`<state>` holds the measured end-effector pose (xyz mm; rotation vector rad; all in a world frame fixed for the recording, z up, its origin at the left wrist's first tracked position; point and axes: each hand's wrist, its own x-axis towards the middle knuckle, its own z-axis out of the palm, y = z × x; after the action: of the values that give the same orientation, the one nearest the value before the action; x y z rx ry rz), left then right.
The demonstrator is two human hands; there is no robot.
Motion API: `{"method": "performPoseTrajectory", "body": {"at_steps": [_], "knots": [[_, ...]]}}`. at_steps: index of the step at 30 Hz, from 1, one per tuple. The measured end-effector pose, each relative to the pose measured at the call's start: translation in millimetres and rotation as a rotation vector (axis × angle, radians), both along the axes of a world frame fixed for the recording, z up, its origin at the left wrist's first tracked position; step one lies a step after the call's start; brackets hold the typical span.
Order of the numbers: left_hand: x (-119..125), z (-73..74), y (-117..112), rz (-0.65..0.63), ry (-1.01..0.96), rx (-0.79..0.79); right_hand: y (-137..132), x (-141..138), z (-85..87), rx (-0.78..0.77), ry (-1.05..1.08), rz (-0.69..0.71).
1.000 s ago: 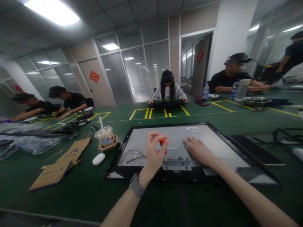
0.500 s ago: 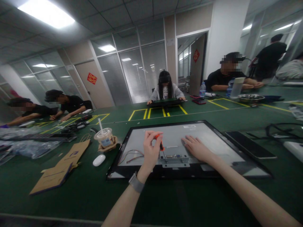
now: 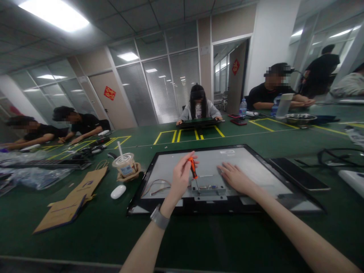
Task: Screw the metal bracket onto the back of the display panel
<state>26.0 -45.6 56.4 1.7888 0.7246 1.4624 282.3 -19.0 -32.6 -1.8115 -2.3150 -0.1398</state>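
My left hand (image 3: 182,171) pinches the top of an orange and black screwdriver (image 3: 193,168). The tool stands nearly upright, its shaft pointing down to the left end of a metal bracket (image 3: 210,194) with connector ports; whether its tip sits in a screw is too small to tell. Flat on the grey back of a display panel (image 3: 170,163) rests my right hand (image 3: 236,176), fingers spread and holding nothing. A black frame borders the panel. Thin cables (image 3: 157,186) lie on it, left of my left hand.
Left of the panel are a white mouse (image 3: 118,192), an iced drink cup (image 3: 125,165) and a brown paper bag (image 3: 71,201). A black phone-like slab (image 3: 298,173) and cables (image 3: 338,157) lie to the right. Across the green table (image 3: 187,242) sits a person (image 3: 198,108) holding a dark panel.
My left fingers have shifted up to the top of the screwdriver's handle and opened out somewhat, uncovering more of it. My right hand stays in place on the panel.
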Motion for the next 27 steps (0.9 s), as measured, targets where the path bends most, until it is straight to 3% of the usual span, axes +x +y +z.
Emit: {"method": "performPoseTrajectory", "body": {"at_steps": [3, 8, 10, 15, 22, 27], "knots": [[0.0, 0.0, 1.7, 0.029, 0.006, 0.003, -1.1, -0.1, 1.4, -0.012, -0.021, 0.001], [-0.7, -1.7, 1.6, 0.289, 0.082, 0.14, -2.7, -0.4, 3.5, -0.02, -0.029, 0.001], [-1.4, -1.3, 0.7, 0.268, 0.083, 0.155, -3.2, -0.7, 4.4, -0.017, -0.02, 0.003], [-1.0, -0.7, 0.3, 0.069, 0.044, 0.062, -2.6, -1.3, 4.2, -0.011, -0.018, 0.01], [-2.1, -1.4, 0.5, 0.298, 0.102, 0.194, -0.4, 0.5, 0.1, 0.006, -0.028, 0.02], [-2.9, -0.8, 1.7, 0.139, 0.007, 0.091, 0.2, 0.3, -1.1, 0.005, -0.04, 0.013]]}}
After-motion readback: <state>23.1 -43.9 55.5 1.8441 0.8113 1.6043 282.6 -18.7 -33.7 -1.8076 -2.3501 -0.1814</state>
